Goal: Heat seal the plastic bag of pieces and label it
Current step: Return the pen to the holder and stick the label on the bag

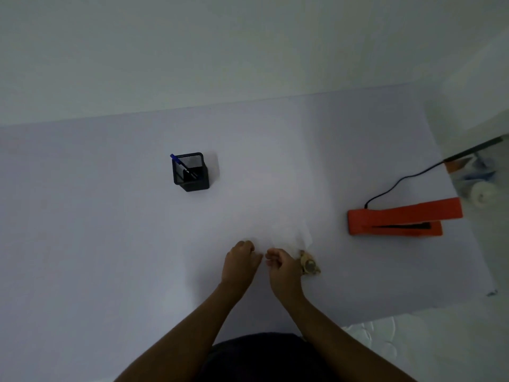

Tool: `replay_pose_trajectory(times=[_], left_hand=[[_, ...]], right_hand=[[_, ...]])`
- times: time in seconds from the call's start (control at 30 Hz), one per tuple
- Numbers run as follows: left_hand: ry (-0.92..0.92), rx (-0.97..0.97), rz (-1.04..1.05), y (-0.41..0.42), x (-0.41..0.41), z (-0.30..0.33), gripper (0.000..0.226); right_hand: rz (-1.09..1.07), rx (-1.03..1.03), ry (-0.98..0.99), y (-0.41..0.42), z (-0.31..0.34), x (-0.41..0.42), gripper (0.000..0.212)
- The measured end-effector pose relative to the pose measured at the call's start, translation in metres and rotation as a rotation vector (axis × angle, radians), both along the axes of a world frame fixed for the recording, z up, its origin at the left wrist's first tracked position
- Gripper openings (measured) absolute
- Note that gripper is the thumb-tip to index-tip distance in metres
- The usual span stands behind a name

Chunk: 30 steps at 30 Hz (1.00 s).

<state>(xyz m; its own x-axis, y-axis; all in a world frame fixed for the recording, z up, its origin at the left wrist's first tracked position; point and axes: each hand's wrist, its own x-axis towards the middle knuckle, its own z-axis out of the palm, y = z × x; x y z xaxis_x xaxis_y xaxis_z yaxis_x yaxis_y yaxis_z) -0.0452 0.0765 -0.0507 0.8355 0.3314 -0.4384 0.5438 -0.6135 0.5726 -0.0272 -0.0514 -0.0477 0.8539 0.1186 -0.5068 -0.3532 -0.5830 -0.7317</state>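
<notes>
The plastic bag is seen lying flat on the pale table, towards the near edge and a little right of its middle; it is clear and faint against the surface, so its outline is only partly made out. Small brownish pieces are bunched at the bag's near right end. The left hand and the right hand are held close together at the bag's near left part, both with fingers curled; whether the film is actually pinched cannot be told from this view. The right hand lies just beside the pieces. An orange heat sealer is placed by the right edge, its black cord trailing off towards the far right corner. A black mesh pen holder with a blue pen in it stands well apart, left of the middle.
</notes>
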Motion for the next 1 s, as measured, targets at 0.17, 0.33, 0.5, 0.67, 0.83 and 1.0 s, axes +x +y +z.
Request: replay_pose_trajectory(times=[0.17, 0.33, 0.5, 0.67, 0.83, 1.0], left_hand=[[0.013, 0.034, 0.0, -0.003, 0.003, -0.001, 0.02], [-0.003, 0.042, 0.015, -0.002, 0.004, -0.001, 0.017], [-0.041, 0.012, 0.059, 0.0, -0.001, -0.002, 0.004], [-0.03, -0.039, 0.118, 0.001, -0.005, -0.006, 0.015], [-0.041, -0.048, 0.125, 0.002, -0.006, -0.009, 0.011], [-0.028, -0.052, 0.082, 0.002, -0.005, -0.009, 0.008]], right_hand=[[0.005, 0.007, 0.028, -0.004, -0.001, -0.008, 0.027], [0.003, 0.012, 0.049, -0.005, 0.0, -0.007, 0.033], [0.008, 0.044, 0.048, 0.0, -0.004, -0.008, 0.032], [0.05, 0.059, 0.038, 0.007, -0.005, -0.01, 0.031], [0.081, 0.049, 0.059, 0.009, -0.007, -0.012, 0.032], [0.14, 0.023, 0.057, 0.007, -0.005, -0.012, 0.039]])
